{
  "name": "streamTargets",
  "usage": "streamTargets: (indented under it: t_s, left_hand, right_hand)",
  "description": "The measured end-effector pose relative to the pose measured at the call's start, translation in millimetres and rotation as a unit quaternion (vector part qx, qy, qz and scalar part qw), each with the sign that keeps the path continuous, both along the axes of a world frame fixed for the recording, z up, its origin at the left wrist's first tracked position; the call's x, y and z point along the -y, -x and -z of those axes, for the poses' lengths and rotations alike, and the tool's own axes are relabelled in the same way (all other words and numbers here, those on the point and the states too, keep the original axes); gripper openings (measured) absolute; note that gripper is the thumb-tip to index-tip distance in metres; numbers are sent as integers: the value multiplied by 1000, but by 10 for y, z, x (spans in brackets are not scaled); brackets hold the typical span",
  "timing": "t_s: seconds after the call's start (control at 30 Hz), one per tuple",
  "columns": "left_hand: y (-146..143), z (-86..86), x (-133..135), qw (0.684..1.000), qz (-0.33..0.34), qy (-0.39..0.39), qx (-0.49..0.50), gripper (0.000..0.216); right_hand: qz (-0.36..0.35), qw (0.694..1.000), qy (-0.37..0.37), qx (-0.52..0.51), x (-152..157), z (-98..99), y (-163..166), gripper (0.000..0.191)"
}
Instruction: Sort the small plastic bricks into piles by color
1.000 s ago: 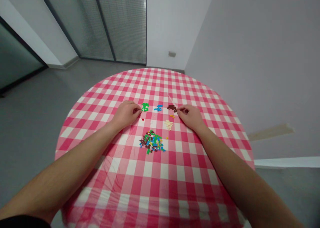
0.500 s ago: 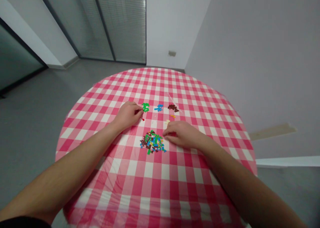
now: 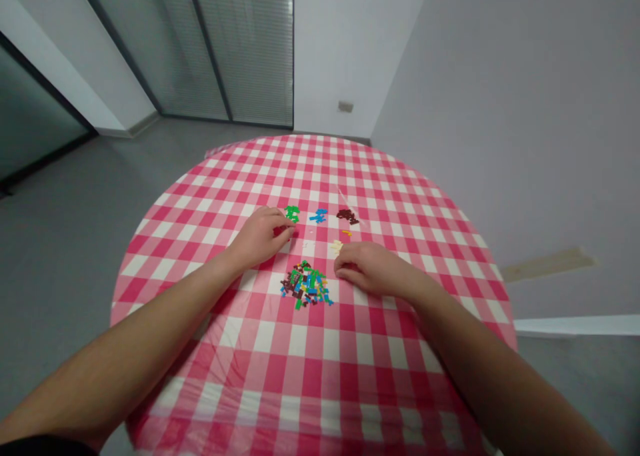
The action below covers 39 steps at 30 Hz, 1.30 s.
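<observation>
My left hand [image 3: 263,236] is just left of a small group of green bricks [image 3: 292,214]. Its thumb and forefinger are apart, and nothing shows between them. Right of the mixed pile of small toy bricks [image 3: 306,285], my right hand [image 3: 370,266] is low over the cloth. Its fingers are curled, with the tips close to the thumb; whatever they hold, if anything, is too small to make out. Cream-coloured bricks [image 3: 337,247] lie by its knuckles, partly covered.
Blue bricks [image 3: 319,215] and dark brown bricks [image 3: 347,216] lie in separate groups along the far row. Yellow pieces [image 3: 347,233] sit below the brown ones, and tiny pale pieces [image 3: 308,245] lie mid-table. A red-and-white checked cloth [image 3: 300,356] covers the round table.
My left hand has shifted slightly right and its thumb and forefinger have parted; the red piece beside it is now hidden. My right hand has drawn back rightward from the pile, its fingers closing.
</observation>
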<state>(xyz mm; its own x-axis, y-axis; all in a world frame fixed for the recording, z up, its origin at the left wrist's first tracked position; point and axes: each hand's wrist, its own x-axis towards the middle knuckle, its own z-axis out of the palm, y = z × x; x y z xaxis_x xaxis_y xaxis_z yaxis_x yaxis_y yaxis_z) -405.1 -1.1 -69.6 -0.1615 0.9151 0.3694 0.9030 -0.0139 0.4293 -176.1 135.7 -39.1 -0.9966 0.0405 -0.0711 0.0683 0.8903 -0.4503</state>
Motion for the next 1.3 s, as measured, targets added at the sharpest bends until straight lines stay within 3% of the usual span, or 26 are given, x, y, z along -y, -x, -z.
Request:
streamTargets:
  t_s: [0.17,0.3,0.43,0.7,1.3]
  left_hand:
    - [9,4,-1,1000,3,5,5,20]
    - [9,17,-2,1000,7,6,4,21]
    - [6,30,2,1000,10,9,11,22]
    - [15,39,-5,1000,14,13,12,20]
    - [-2,9,2,999,35,19,27,18]
  right_hand:
    - [131,987,26,-94,-150,-10,-40,15]
    - [247,958,-2,-147,-376,167,-47,14]
    - [301,945,-20,-128,-514,297,-26,14]
    - [255,960,-70,-98,-491,283,-17,19]
    - [257,956,-33,-135,-501,349,8,19]
